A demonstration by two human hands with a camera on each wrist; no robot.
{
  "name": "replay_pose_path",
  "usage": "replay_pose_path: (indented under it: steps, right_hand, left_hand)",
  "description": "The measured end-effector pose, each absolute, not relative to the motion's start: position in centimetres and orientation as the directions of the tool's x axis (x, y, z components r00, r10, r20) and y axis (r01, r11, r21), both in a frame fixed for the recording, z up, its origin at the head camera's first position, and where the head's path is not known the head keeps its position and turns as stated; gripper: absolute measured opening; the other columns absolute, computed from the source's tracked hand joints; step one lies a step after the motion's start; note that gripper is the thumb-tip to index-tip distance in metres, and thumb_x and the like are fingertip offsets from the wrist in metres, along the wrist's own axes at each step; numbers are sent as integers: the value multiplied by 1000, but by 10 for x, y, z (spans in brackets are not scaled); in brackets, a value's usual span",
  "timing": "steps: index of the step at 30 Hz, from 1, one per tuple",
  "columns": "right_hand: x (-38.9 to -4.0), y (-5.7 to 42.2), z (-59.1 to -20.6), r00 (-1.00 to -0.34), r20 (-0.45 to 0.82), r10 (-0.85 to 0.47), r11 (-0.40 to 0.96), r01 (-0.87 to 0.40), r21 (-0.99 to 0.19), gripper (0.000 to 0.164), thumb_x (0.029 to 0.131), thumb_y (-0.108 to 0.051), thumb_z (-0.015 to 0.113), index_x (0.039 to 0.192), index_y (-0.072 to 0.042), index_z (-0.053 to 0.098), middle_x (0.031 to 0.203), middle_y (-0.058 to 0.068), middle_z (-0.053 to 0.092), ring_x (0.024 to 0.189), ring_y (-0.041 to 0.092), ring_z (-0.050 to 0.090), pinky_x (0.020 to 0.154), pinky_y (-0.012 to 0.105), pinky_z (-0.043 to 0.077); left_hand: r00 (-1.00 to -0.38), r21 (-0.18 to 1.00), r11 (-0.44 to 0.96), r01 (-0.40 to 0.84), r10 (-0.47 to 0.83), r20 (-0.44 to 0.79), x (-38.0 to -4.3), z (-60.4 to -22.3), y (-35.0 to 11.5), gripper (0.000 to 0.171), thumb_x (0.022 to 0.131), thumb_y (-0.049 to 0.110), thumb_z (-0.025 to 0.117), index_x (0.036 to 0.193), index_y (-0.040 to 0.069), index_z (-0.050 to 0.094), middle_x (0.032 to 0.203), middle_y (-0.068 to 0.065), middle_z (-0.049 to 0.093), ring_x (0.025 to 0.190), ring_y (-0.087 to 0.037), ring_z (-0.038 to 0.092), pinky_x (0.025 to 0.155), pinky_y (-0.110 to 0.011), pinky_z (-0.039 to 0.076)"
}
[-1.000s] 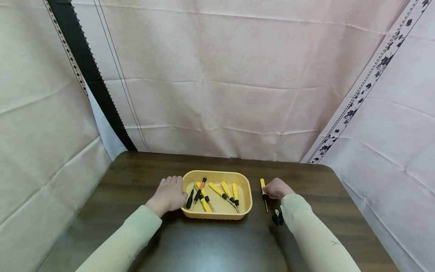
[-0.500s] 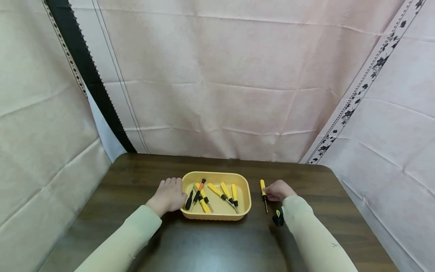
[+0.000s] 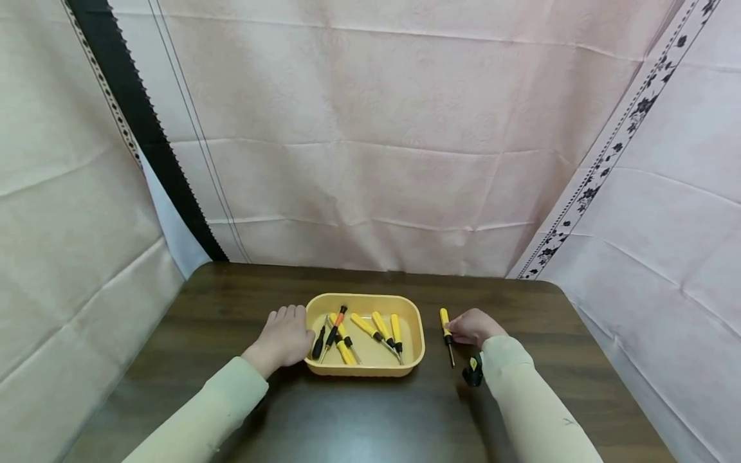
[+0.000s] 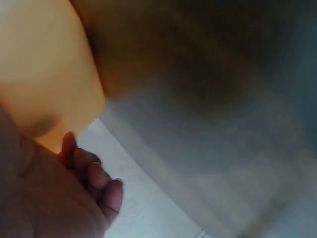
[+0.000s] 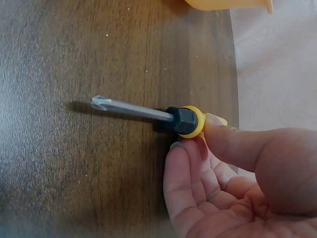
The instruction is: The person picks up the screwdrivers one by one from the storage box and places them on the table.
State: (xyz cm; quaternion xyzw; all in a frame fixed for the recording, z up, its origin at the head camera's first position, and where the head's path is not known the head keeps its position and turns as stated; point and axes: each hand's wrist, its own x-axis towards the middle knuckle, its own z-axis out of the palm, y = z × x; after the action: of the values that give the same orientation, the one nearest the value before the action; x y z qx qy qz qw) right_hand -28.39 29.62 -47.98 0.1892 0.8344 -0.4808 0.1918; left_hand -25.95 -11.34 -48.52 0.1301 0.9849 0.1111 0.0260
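Observation:
On the table's right part, a Phillips screwdriver [image 5: 141,111] with a yellow and black handle lies close to the wood, its tip toward the person. My right hand [image 3: 476,326] pinches its handle between thumb and fingertips; in the right wrist view the thumb [image 5: 237,144] presses on the yellow part. A yellow plastic tray [image 3: 365,371] holds several yellow-handled screwdrivers [image 3: 379,329], one orange-and-black screwdriver [image 3: 334,326] and one black-handled one [image 3: 318,346]. My left hand [image 3: 283,337] grips the tray's left end, thumb at the rim; the left wrist view shows curled fingers [image 4: 96,176] beside the tray wall.
A dark wooden table [image 3: 370,424] with rounded far corners carries everything. Pale cloth [image 3: 370,128] hangs behind and at both sides. A small black device [image 3: 473,371] sits at the right wrist.
The camera view shifts slightly, so everything appears a little further left. Both hands keep their holds, and the screwdriver stays in about the same place on the table.

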Motion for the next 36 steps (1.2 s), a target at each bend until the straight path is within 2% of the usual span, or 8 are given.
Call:
replay_pose_path:
  steps: [7,14,20,23,29,36]
  right_hand:
    - [-285,297,-485,-855,-499,144,445,506,-739,15,90,-11,68,94,4,68,88,10,63,78,19,63,75,33,54]
    - [-284,299,-487,-857,-492,151,439,504,-744,15,90,-10,67,93,4,69,86,10,64,77,19,63,74,32,54]
    - [-281,297,-486,-864,-486,132,432,491,-756,18,90,-11,68,97,6,68,86,9,63,77,18,61,76,33,54]
    - [-280,296,-484,-867,-478,139,430,488,-760,19,90,-12,68,98,6,68,87,9,63,77,18,61,76,33,54]
    - [-276,297,-483,-871,-468,148,432,483,-762,21,91,-12,67,100,7,67,87,10,63,76,18,61,76,34,54]
    - [-276,298,-484,-878,-451,160,423,474,-772,24,90,-15,69,100,7,67,86,10,63,75,19,61,75,32,54]
  left_hand:
    - [-960,317,911,263,280,-7,-262,-492,-118,42,95,30,45,122,-2,49,104,-10,51,94,-26,44,85,-46,33]
    - [-930,188,913,363,368,9,-260,-489,-126,60,95,49,46,125,-3,47,112,-15,49,103,-31,44,87,-48,34]
    - [-927,169,915,365,374,-19,-257,-486,-126,42,91,33,50,116,0,45,104,-12,45,97,-29,40,86,-47,31]
    - [-931,178,918,355,365,-26,-259,-485,-125,39,91,31,50,114,0,44,102,-11,44,95,-28,39,84,-46,30]
    - [-932,208,918,338,357,-58,-260,-487,-124,40,92,32,50,115,1,44,101,-10,43,93,-27,38,82,-45,30]
    - [-941,259,914,311,335,-52,-263,-488,-123,51,91,36,55,126,0,44,114,-13,46,104,-29,40,89,-49,30]
